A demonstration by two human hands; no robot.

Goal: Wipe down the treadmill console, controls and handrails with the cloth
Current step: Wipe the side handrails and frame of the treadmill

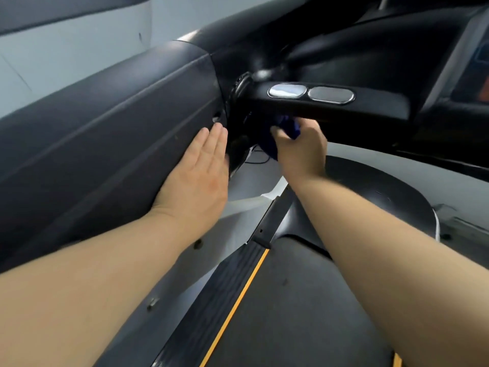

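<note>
Cloth: the dark blue cloth (287, 128) sits bunched in my right hand (301, 147), pushed up against the underside of the short grip bar (370, 112), at the end where it joins the upright.
Right hand: my fingers curl round the wad. The palm faces away from me, so I cannot tell how much cloth lies inside it.
Why bunched: I judge a wad gives me padding to press into the curved underside, where a flat sheet would slip.
Grip bar: it runs off to the right of my right hand. Its two silver sensor plates (287, 90) sit on the top face just above my knuckles, and the cloth is not on them.
Left hand: my left hand (198, 170) lies flat, fingers straight and close together, on the inner face of the broad side handrail (105, 123). It is just left of my right hand and clear of the cloth.
Why flat: I take it as a brace while I lean in, since it carries nothing.
Console: the console (471, 64) is far up and right of my right hand, blurred at the edge of view.
Below: the belt (291, 300) runs under my right forearm, and the yellow-striped foot rail (238, 295) lies between my arms.
Progress: no surface shows whether it has been wiped.
</note>
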